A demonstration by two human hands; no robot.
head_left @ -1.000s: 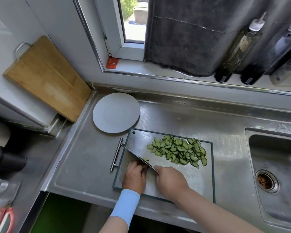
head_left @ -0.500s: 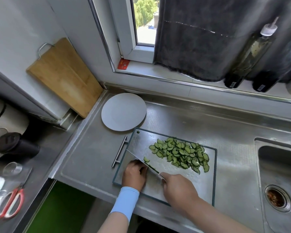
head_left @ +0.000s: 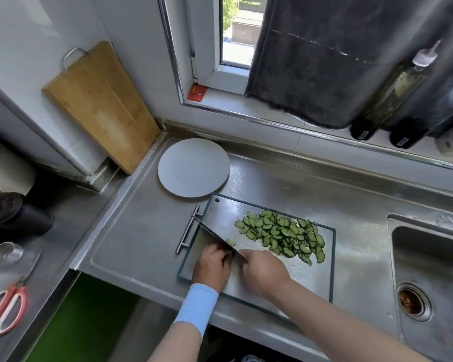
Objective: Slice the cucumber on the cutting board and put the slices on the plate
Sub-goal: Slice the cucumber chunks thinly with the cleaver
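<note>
A steel cutting board [head_left: 314, 278] with a dark rim lies on the counter. A heap of thin green cucumber slices [head_left: 283, 235] covers its far right part. One small cucumber piece [head_left: 230, 241] shows beside the wide knife blade [head_left: 210, 235]. My right hand [head_left: 263, 271] grips the knife handle, with the blade standing edge-down on the board's left part. My left hand [head_left: 213, 266] lies curled against the blade's left side; what it holds is hidden under the fingers. A bare round grey plate [head_left: 193, 167] rests just beyond the board's far left corner.
A sink basin [head_left: 429, 278] with a drain sits to the right. A wooden board [head_left: 100, 105] leans on the wall at the left. Dark bottles [head_left: 392, 92] stand on the window ledge. Red-handled scissors [head_left: 5, 308], a glass and a black cup are on the lower left surface.
The view has shifted, so everything sits further right and lower in frame. My hands and the knife stay at the board's near left part, with only small slicing movement.
</note>
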